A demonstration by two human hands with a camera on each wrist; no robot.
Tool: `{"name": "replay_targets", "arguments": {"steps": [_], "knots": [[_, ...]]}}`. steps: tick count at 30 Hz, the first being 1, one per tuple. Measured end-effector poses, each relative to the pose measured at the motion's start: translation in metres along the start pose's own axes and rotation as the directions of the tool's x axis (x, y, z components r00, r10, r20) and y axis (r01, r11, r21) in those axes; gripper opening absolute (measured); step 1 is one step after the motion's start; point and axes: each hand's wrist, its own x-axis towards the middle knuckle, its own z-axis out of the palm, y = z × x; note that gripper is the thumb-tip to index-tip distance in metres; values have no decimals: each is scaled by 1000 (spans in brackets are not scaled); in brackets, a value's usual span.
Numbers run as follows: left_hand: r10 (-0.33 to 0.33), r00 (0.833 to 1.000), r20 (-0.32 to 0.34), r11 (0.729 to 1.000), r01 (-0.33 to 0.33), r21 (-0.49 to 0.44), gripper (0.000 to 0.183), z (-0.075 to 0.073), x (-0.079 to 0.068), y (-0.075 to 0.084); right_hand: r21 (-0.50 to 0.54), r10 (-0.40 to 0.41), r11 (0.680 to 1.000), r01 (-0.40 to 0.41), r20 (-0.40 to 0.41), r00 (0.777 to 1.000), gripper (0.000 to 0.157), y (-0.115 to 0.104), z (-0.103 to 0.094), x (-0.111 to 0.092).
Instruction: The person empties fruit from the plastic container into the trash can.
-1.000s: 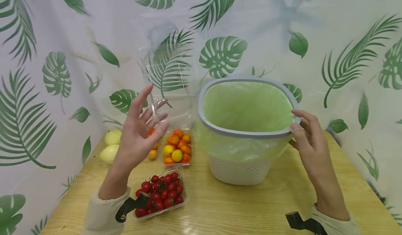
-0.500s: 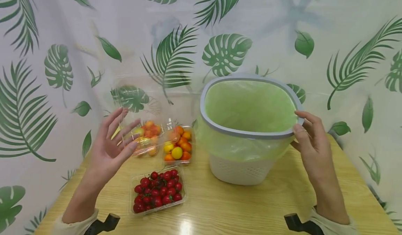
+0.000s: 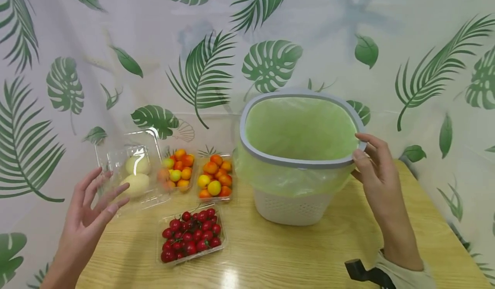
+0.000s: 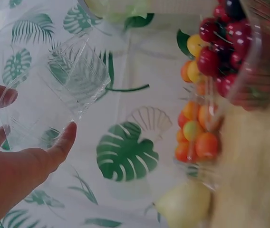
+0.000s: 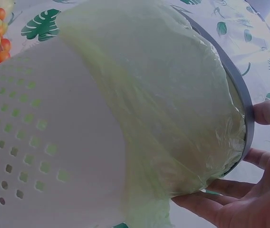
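Observation:
My left hand [image 3: 83, 224] is at the left, its fingers and thumb spread round a clear plastic box [image 3: 156, 145]. The box is raised and tilted in front of two pale yellow pears [image 3: 135, 185], which show through it. In the left wrist view, the box [image 4: 75, 78] looks see-through, with fingers at its edges. On the other side, my right hand [image 3: 380, 181] pinches the grey rim [image 3: 301, 164] of a white waste bin [image 3: 288, 209] between thumb and fingers. A light green bin bag [image 3: 278, 186] lines the bin and folds over outside.
A clear tray of red cherries [image 3: 193, 239] lies left of the bin. Behind it stand two clear trays of small orange and yellow fruits [image 3: 214, 188]. They rest on a wooden table [image 3: 270, 254] with a leaf-patterned curtain [image 3: 328, 31] behind.
My left hand has moved left and down, carrying the clear plastic box from above the orange fruits to the pears. My right hand stays at the bin's rim.

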Motion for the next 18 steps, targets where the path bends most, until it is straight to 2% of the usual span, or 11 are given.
{"name": "replay_targets", "arguments": {"steps": [4, 7, 11, 14, 18], "knots": [[-90, 995, -40, 995, 91, 28, 73, -14, -16, -8, -11, -9, 1000, 9, 5, 1000, 41, 1, 1, 0], [-77, 997, -26, 997, 77, 11, 73, -26, -26, -18, -28, -18, 999, 18, 11, 1000, 42, 0, 0, 1], [-75, 996, -44, 997, 76, 8, 71, -42, -42, -34, -50, -15, 999, 16, 16, 1000, 42, -2, -1, 1], [-134, 987, -90, 990, 137, 31, 69, -51, -55, -45, -43, -5, 999, 6, 15, 1000, 42, -2, 0, 1], [-206, 973, -99, 977, 211, 37, 70, -62, -67, -58, -24, 1, 1000, 0, 17, 1000, 42, -2, 0, 0]]}}
